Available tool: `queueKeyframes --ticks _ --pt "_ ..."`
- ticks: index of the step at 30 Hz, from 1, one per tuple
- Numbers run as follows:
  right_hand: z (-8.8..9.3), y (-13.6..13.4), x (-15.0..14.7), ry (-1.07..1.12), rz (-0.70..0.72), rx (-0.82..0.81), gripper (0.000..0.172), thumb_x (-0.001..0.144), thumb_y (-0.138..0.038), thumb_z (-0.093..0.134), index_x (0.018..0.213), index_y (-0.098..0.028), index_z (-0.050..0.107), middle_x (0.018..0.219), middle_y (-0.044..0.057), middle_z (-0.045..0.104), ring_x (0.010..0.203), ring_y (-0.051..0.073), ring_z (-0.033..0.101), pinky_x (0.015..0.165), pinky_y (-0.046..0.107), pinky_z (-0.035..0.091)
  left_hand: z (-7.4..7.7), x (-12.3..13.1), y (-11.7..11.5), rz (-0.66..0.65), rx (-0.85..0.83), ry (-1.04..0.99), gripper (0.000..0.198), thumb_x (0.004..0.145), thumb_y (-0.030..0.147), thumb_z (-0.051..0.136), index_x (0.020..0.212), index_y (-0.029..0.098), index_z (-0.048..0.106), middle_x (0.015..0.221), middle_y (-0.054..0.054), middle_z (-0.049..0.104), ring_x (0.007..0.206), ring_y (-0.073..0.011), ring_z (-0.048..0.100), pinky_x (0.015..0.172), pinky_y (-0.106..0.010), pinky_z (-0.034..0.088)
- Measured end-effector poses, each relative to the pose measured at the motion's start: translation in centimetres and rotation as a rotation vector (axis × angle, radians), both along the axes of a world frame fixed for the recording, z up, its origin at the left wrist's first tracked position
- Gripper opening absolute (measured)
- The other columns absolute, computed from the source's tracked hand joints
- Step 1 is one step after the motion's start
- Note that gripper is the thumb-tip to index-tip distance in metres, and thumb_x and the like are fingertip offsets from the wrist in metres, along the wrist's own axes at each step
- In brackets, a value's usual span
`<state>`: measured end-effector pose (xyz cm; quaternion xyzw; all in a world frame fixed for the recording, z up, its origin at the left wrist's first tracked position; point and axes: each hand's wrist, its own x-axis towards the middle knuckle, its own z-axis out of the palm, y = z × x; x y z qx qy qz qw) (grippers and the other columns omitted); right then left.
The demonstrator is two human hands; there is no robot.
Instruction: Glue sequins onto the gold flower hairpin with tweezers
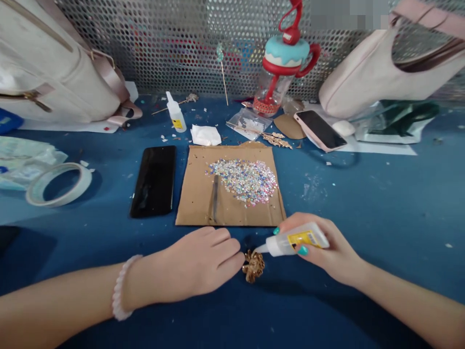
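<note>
My right hand [327, 247] grips a small white glue bottle [298, 240] with a yellow label, tipped on its side. Its nozzle points left and meets the top of a gold openwork flower-like ornament [253, 266]. Beside that ornament, my left hand [203, 261] is closed, its fingertips at the ornament's left edge; whatever it pinches is hidden behind the fingers. Just beyond both hands lies a cardboard sheet [196, 194] with a spread of glittery rhinestones [247, 179] and grey tweezers [215, 198] on it.
A black phone [154, 182] and a tape roll [60, 184] lie to the left. Behind the cardboard are another glue bottle [176, 114], a folded tissue [205, 135], a gold leafy stick [276, 140], a pink-cased phone [319, 130] and a red-handled cup [279, 72]. Bags flank the perforated metal screen [174, 43].
</note>
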<state>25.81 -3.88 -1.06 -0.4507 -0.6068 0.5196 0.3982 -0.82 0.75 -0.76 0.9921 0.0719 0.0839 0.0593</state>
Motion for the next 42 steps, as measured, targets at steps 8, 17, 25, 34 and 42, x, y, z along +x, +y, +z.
queueKeyframes --ticks 8,17,25,34,42 --pt "0.05 0.06 0.08 0.009 -0.012 -0.027 0.019 0.081 -0.041 0.067 0.092 -0.026 0.067 0.077 0.002 0.065 0.054 0.009 0.053 0.046 0.016 0.043 -0.03 0.01 0.51 0.045 -0.144 0.023 0.023 0.097 0.009 0.036 0.102 0.013 0.059 0.095 -0.007 0.060 0.079 -0.0187 0.052 0.068 -0.030 0.043" --pt "-0.06 -0.14 0.27 -0.033 -0.036 -0.004 0.018 0.081 -0.041 0.066 0.091 -0.026 0.068 0.078 0.003 0.066 0.054 0.011 0.055 0.046 0.018 0.043 0.07 0.02 0.46 0.061 -0.161 0.001 0.028 0.098 0.009 0.032 0.099 0.013 0.060 0.094 -0.007 0.061 0.079 -0.0184 0.053 0.069 -0.029 0.043" --pt "0.13 -0.11 0.06 -0.033 0.003 0.009 0.016 0.082 -0.040 0.066 0.095 -0.032 0.066 0.076 0.000 0.065 0.053 0.009 0.054 0.044 0.015 0.043 -0.20 -0.06 0.45 0.056 -0.161 -0.006 0.024 0.097 0.009 0.036 0.099 0.013 0.060 0.094 -0.006 0.061 0.078 -0.0190 0.053 0.067 -0.030 0.042" --pt "0.45 0.07 -0.28 -0.133 0.038 0.180 0.016 0.085 -0.040 0.062 0.099 -0.031 0.062 0.082 0.000 0.068 0.055 0.010 0.061 0.049 0.017 0.050 -0.61 -0.07 0.29 0.073 -0.127 -0.018 0.022 0.098 0.011 0.038 0.099 0.015 0.060 0.093 -0.005 0.061 0.079 -0.0183 0.053 0.066 -0.030 0.040" --pt "0.35 -0.15 0.12 -0.174 0.039 0.234 0.019 0.087 -0.043 0.058 0.098 -0.027 0.061 0.077 0.001 0.067 0.056 0.012 0.062 0.049 0.019 0.049 -0.63 -0.17 0.28 0.066 -0.126 -0.034 0.023 0.097 0.010 0.037 0.100 0.014 0.060 0.093 -0.005 0.061 0.077 -0.0186 0.053 0.065 -0.031 0.040"
